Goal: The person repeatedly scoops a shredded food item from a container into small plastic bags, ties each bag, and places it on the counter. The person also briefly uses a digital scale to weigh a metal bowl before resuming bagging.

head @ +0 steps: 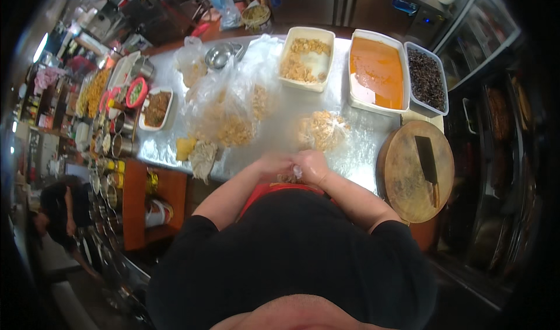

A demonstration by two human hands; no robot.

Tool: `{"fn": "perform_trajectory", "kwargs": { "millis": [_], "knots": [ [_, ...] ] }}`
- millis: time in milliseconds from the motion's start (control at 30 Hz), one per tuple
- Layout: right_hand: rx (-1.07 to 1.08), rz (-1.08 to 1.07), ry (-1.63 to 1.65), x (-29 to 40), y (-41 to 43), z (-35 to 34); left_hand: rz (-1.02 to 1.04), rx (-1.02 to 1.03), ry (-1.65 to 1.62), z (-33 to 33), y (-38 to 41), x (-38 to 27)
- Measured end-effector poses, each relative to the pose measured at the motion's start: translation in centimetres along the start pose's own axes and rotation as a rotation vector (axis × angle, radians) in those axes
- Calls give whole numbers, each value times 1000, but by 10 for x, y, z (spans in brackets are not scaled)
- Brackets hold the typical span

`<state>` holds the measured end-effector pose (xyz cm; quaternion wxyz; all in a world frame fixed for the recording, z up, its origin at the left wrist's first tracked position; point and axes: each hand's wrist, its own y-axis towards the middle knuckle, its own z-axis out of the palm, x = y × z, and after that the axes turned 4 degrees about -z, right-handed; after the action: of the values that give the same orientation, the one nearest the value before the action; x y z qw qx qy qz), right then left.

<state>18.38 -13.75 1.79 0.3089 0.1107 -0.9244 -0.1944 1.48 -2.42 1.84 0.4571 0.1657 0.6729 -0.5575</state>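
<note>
At the table's near edge both my hands meet over a clear plastic bag (pixel 298 171) with brown food low in it. My right hand (pixel 311 164) is closed around the bag's gathered neck. Blurred, my left hand (pixel 276 164) lies against it from the other side, and its fingers cannot be made out. Just beyond them sits a filled plastic bag (pixel 326 131) of light brown food pieces. More filled clear bags (pixel 234 126) stand in a group to the left. A cream plastic tub (pixel 327 87) farther back holds similar pieces along its sides.
To the right are a tub of orange liquid (pixel 377 74), a tub of dark food (pixel 425 78) and a round wooden chopping block (pixel 400 172) bearing a cleaver (pixel 426 159). At left lie a yellow cloth (pixel 186 148) and a dish of brown food (pixel 156 108). A person (pixel 65 212) bends over at far left.
</note>
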Motion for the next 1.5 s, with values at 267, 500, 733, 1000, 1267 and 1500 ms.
{"fn": "perform_trajectory", "kwargs": {
  "millis": [267,500,733,1000,1267,1500],
  "knots": [
    [81,745,780,18,42,-70,333,-488,695,-19,-7,-16],
    [-227,838,801,-2,87,-170,275,-1693,753,-144,-16,-82],
    [-261,403,130,9,117,-126,81,-1168,701,-184,-8,-53],
    [6,224,386,52,147,-44,622,-872,591,-87,-68,-78],
    [62,570,974,4,102,-28,-154,-333,1021,-71,-132,-36],
    [21,539,1282,-7,84,-27,295,-550,703,-43,-150,-83]
  ]
}}
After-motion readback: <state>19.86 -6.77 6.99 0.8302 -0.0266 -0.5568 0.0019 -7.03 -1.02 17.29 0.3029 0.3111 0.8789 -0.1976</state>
